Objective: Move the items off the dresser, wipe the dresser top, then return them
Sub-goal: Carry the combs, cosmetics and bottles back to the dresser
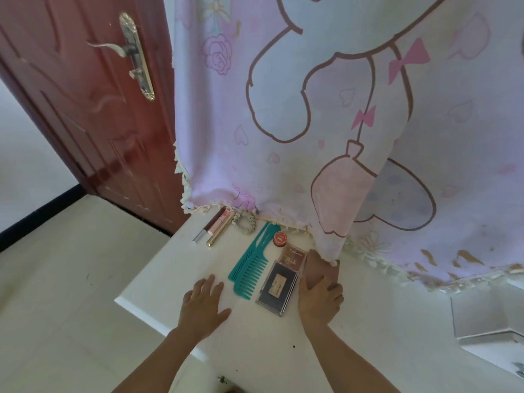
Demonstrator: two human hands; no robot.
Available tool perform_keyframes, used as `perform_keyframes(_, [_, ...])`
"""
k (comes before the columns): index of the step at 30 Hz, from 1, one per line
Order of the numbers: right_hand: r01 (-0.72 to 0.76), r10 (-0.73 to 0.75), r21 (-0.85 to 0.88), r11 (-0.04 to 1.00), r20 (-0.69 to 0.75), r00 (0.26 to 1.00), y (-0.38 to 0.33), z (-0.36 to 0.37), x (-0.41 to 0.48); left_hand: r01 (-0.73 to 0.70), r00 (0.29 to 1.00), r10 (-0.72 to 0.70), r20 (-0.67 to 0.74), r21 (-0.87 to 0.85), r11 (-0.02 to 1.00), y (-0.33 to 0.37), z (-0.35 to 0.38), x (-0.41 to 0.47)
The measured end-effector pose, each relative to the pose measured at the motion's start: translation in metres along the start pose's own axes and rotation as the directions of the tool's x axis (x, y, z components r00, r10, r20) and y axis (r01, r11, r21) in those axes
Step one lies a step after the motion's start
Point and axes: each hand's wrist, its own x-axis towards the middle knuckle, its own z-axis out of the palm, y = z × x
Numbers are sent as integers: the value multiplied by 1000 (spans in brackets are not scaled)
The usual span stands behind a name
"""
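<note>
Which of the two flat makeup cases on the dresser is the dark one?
The dark case nearer the person, clear-rimmed, beside the teal combs; the reddish case lies just behind it.
</note>
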Motion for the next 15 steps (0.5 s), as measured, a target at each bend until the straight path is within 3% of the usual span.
perform_keyframes(3, [35,-35,-7,999,0,999,1,2,-8,6,1000,-6,11,5,1000,2,-1,1])
perform_keyframes(6, [270,-272,-132,954,2,962,4,5,-18,4,1000,-4,25,7,1000,2,-4,3])
perform_keyframes(11, [627,-643,-174,759,-49,765,-17,4,-25,-19,996,20,85,-9,1000,-3,-9,4])
perform_keyframes(15, [773,-779,-166,612,45,626,-43,0,-34,-50,992,52,118,-13,999,-10,-14,3])
